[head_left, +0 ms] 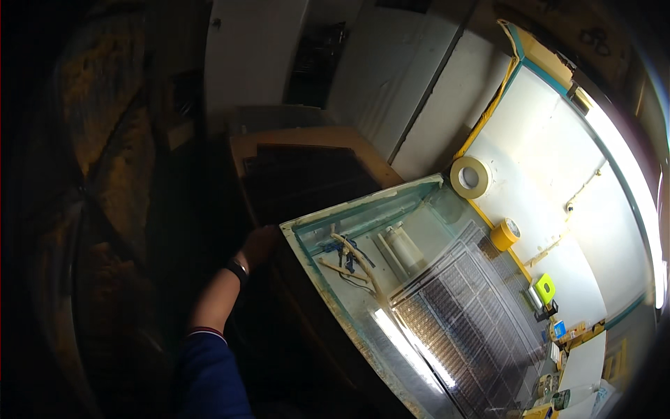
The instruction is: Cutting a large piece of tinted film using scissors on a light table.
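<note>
My left hand (259,244), with a dark band (238,270) on its wrist and a blue sleeve (213,373) behind it, reaches to the near left corner of a lit bench with a pale, worn rim (328,293). It is in shadow, so its fingers are hard to make out, and I cannot tell whether it grips the rim or only lies beside it. My right hand is out of view. Inside the bench, a pale cylinder (406,250) lies near tangled beige strips and blue pieces (352,258). A framed grid panel (460,300) covers much of its right part.
A cream tape roll (470,177) and an orange tape roll (505,234) sit along the white back wall (551,153). Beyond the bench, a dark flat panel (303,181) lies on a brown table (335,136). Small items, one bright green (544,287), crowd the right side.
</note>
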Motion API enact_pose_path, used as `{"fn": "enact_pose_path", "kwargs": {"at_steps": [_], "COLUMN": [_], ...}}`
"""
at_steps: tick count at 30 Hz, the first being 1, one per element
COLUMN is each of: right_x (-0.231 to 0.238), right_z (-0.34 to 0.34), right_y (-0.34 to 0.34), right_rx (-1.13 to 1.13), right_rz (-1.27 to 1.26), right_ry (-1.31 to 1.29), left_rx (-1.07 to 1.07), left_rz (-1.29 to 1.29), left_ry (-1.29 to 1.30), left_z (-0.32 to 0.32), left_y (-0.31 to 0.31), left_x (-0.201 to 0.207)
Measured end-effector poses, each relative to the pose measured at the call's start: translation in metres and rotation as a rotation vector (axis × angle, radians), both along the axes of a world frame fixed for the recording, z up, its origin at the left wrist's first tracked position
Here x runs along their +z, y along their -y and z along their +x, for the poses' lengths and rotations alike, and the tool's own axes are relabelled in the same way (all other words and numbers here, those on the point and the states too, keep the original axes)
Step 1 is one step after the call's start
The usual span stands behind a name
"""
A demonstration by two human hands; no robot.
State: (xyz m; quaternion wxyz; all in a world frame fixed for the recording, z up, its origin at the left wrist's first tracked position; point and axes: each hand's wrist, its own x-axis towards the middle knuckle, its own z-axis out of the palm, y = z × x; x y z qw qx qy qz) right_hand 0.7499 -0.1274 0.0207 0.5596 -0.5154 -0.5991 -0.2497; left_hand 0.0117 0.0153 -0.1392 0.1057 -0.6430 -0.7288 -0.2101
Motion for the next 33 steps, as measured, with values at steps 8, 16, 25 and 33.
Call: {"fn": "enact_pose_path", "kwargs": {"at_steps": [8,16,25,33], "right_x": [0.008,0.042,0.041,0.026], "right_z": [-0.015,-0.045,-0.043,-0.022], "right_y": [0.001,0.003,0.004,-0.001], "right_rx": [0.033,-0.097,-0.082,-0.078], "right_rz": [-0.003,0.003,-0.053,-0.17], "right_ry": [-0.095,-0.098,-0.158,-0.478], "left_rx": [0.081,0.256,0.039,-0.386], "left_rz": [-0.126,-0.446,0.669,0.853], "left_ry": [-0.114,0.045,0.56,0.103], "left_z": [0.005,-0.013,0.038,0.22], "left_y": [0.032,0.006,-0.011,0.062], "left_x": [0.055,0.081,0.199,0.272]}}
